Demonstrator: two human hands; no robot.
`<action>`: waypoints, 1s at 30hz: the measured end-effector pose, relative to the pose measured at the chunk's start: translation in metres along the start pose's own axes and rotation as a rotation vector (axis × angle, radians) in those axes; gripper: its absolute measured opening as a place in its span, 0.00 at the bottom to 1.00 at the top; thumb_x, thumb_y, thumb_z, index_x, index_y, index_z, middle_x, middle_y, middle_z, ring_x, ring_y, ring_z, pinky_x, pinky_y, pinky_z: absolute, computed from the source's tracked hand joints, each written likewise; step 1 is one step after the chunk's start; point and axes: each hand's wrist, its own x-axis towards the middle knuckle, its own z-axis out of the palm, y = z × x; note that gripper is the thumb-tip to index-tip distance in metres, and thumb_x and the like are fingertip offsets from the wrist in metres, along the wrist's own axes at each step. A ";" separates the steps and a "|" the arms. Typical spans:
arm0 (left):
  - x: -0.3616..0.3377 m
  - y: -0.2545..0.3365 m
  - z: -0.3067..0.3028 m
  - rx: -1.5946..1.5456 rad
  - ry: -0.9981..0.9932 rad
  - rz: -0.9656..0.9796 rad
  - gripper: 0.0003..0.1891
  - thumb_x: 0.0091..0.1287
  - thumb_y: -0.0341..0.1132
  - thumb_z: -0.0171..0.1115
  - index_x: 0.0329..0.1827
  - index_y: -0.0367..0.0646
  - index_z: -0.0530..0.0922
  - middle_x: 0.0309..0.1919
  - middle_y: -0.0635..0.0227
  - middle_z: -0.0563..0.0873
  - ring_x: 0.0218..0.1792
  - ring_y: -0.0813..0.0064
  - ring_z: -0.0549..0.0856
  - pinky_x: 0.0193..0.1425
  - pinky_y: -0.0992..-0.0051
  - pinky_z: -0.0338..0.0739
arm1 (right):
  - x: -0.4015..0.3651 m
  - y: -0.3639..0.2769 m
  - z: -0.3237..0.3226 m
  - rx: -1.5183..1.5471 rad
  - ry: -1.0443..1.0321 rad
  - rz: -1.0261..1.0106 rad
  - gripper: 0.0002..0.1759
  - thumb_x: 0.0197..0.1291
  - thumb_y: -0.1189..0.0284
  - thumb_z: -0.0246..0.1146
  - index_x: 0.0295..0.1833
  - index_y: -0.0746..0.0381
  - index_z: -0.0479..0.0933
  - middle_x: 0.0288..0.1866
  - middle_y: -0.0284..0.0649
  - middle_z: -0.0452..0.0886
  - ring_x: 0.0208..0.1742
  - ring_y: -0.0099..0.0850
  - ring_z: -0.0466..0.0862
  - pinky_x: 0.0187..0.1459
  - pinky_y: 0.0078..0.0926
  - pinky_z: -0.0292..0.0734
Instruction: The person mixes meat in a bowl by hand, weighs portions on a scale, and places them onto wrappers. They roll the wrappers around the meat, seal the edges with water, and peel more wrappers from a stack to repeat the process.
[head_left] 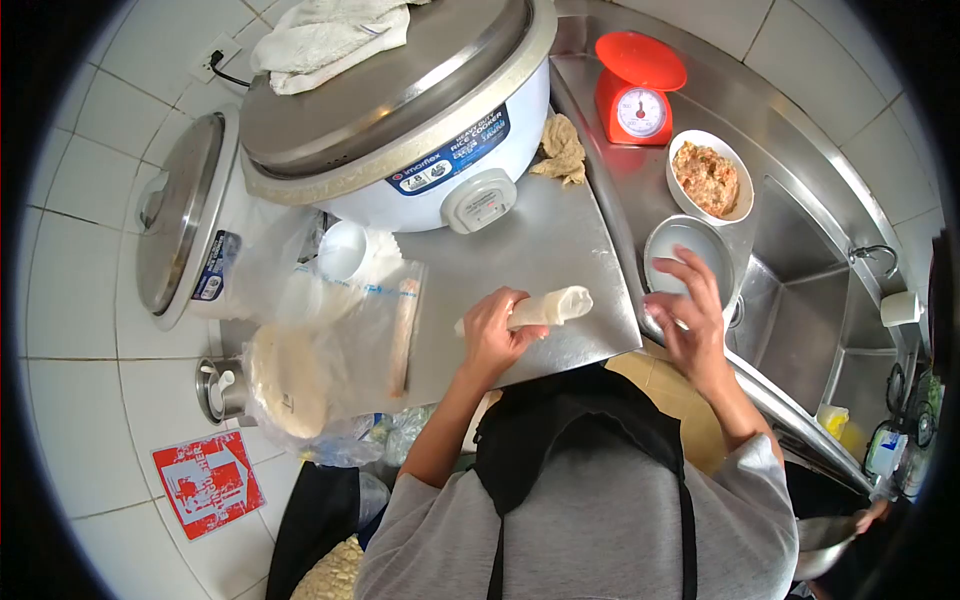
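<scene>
A pale, rolled tube of thin dough-like sheet (550, 307) lies across my left hand (495, 335), whose fingers are wrapped round it above the steel counter. My right hand (690, 315) is raised near the front edge of a metal bowl (689, 228) of whitish liquid, its fingers apart and curved, with nothing seen in them. Behind that bowl stands a white bowl of orange-brown minced filling (708, 180). To the left of my left hand, a clear plastic bag (350, 340) lies by a stack of round pale sheets (285, 378).
A large rice cooker (400, 190) stands at the back, with a second cooker (185, 220) to its left. Beside the sink (795, 290) is a red scale (637, 95). A tan cloth (562, 150) lies by the large cooker. Another person's hand (872, 515) shows at lower right.
</scene>
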 end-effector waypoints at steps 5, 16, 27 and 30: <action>-0.008 0.011 -0.007 -0.086 0.072 0.019 0.27 0.51 0.56 0.71 0.34 0.40 0.75 0.26 0.62 0.80 0.26 0.60 0.81 0.28 0.66 0.73 | 0.049 -0.058 0.009 0.167 -0.014 -0.406 0.12 0.47 0.63 0.71 0.35 0.57 0.81 0.52 0.40 0.77 0.59 0.41 0.74 0.54 0.40 0.69; -0.031 0.018 -0.011 -0.466 0.184 -0.112 0.31 0.53 0.60 0.70 0.41 0.39 0.74 0.28 0.66 0.81 0.27 0.73 0.80 0.30 0.74 0.73 | 0.069 -0.084 0.020 0.373 0.004 -0.564 0.12 0.45 0.69 0.71 0.38 0.56 0.82 0.49 0.36 0.76 0.47 0.35 0.76 0.46 0.36 0.70; -0.027 0.010 -0.038 -0.457 0.173 0.082 0.38 0.57 0.72 0.52 0.32 0.37 0.76 0.19 0.65 0.77 0.19 0.67 0.78 0.21 0.70 0.69 | 0.057 -0.092 0.062 1.386 -0.652 0.338 0.14 0.62 0.71 0.65 0.50 0.65 0.74 0.43 0.33 0.77 0.41 0.19 0.77 0.42 0.18 0.75; -0.023 0.007 -0.058 -0.221 0.166 0.141 0.37 0.56 0.72 0.52 0.30 0.38 0.77 0.19 0.64 0.78 0.19 0.64 0.79 0.22 0.69 0.70 | 0.069 -0.098 0.060 1.317 -0.840 0.472 0.12 0.60 0.77 0.64 0.49 0.66 0.74 0.43 0.34 0.77 0.40 0.19 0.77 0.35 0.19 0.78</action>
